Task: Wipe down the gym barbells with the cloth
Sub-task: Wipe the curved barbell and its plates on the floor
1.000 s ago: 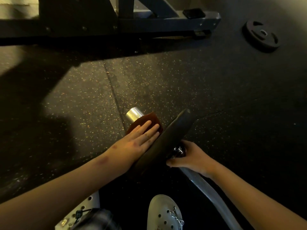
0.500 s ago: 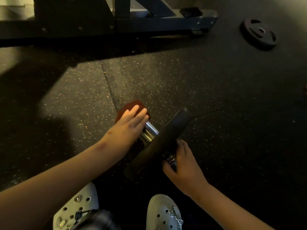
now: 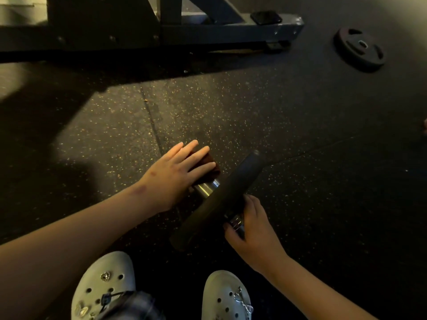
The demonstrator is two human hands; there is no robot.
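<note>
Two hands on barbell (image 3: 206, 188), long axis diagonal, sleeve end pointing far-left: left hand (image 3: 175, 173) flat-fingered, pressing cloth (image 3: 209, 167); right hand (image 3: 255, 236) gripping shaft.

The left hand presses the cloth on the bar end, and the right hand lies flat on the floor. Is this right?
No. In the head view the right hand grips the barbell beside the plate; the rest is right.

dim room; dark speckled rubber floor (image 3: 208, 107), grey steel rack base (image 3: 231, 31) at back, shadows across.
</note>
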